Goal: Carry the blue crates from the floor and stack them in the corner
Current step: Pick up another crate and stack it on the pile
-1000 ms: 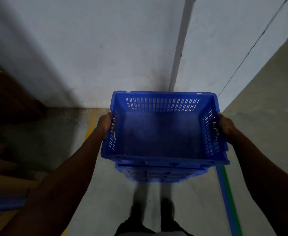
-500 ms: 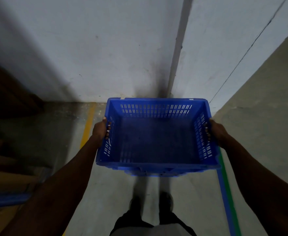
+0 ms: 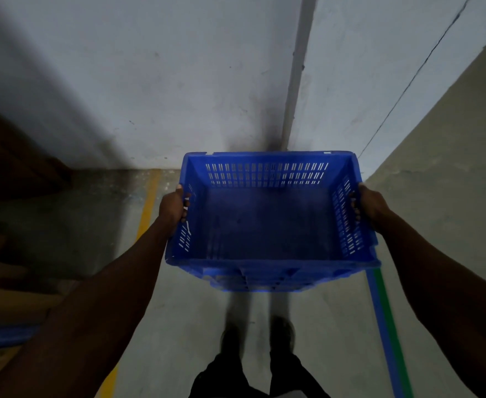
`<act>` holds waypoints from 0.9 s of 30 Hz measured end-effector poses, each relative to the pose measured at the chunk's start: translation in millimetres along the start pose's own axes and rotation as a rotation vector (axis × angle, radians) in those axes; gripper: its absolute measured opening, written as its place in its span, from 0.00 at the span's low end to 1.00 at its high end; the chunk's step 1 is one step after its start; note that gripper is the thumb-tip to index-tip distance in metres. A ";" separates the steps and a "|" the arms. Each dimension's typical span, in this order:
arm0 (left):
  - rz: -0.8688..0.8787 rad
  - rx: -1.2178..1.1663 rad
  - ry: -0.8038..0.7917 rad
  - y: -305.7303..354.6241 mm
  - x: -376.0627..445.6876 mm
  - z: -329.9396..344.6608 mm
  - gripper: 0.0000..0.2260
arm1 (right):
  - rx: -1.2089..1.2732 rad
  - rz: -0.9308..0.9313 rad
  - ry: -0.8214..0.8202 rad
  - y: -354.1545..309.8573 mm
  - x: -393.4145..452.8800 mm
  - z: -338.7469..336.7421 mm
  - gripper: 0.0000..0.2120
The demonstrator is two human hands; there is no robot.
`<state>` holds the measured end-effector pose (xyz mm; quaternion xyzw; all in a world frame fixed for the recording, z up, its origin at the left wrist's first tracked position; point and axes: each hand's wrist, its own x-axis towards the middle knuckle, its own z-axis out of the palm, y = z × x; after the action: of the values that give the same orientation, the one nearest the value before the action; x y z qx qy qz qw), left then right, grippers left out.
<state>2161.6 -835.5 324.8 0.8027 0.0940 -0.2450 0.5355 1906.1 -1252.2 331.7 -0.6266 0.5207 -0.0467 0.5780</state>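
Note:
I hold an empty blue slotted crate [image 3: 267, 225] in front of me, above the floor and close to the room's corner. My left hand [image 3: 174, 206] grips the handle slot in its left wall. My right hand [image 3: 369, 203] grips the handle slot in its right wall. Under its near rim shows the ribbed edge of another blue crate [image 3: 262, 281]. I cannot tell whether the two touch.
Two pale walls meet at the corner [image 3: 289, 133] just beyond the crate. A yellow floor line [image 3: 147, 205] runs on the left, a blue and green line [image 3: 385, 334] on the right. Brown cardboard [image 3: 9, 173] lies at the left. My shoes [image 3: 257, 337] stand below.
The crate in my hands has moved forward towards the corner and a little lower. The crate beneath it shows less of its edge than a second ago.

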 end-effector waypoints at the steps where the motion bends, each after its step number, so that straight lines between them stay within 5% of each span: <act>1: 0.001 0.001 0.002 -0.5 0.2 -0.3 0.21 | 0.002 -0.001 0.001 0.9 0.5 0.0 0.24; 27: -0.014 0.020 0.008 -3.7 -3.2 2.7 0.22 | -0.055 -0.030 -0.034 6.5 -5.3 -6.8 0.27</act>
<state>2156.5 -836.1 322.6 0.8082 0.0993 -0.2464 0.5256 1895.3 -1251.7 331.7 -0.6506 0.5024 -0.0302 0.5687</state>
